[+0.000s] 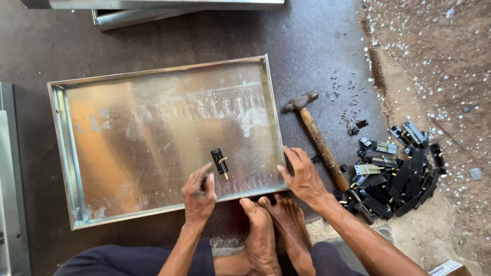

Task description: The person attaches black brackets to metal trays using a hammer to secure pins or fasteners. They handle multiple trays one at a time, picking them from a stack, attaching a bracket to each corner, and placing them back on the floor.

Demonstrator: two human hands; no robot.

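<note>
Head view: a dark concrete floor meets a strip of reddish, gravel-strewn ground at right, where a person sits with bare feet (273,232) tucked against the near edge of a shallow galvanised sheet-metal tray (66,153) lying open side up. One small black latch bolt (220,162) with a pale sliding pin rests on the tray's inner face, near the front rim and toward its right end; whether it is fastened or only laid in place cannot be told. The left hand (198,193) lies on the tray floor just left of the latch, its fingers curled around something small that cannot be made out. The right hand (303,176) is loose and empty, resting at the tray's front right corner. A wooden-handled hammer (319,145) lies untouched on the floor just beside that hand. Farther right sit a heap of black latch bolts (396,176) and a scatter of small fasteners (345,105), and further sheet-metal parts (148,13) lie beyond the tray.
</note>
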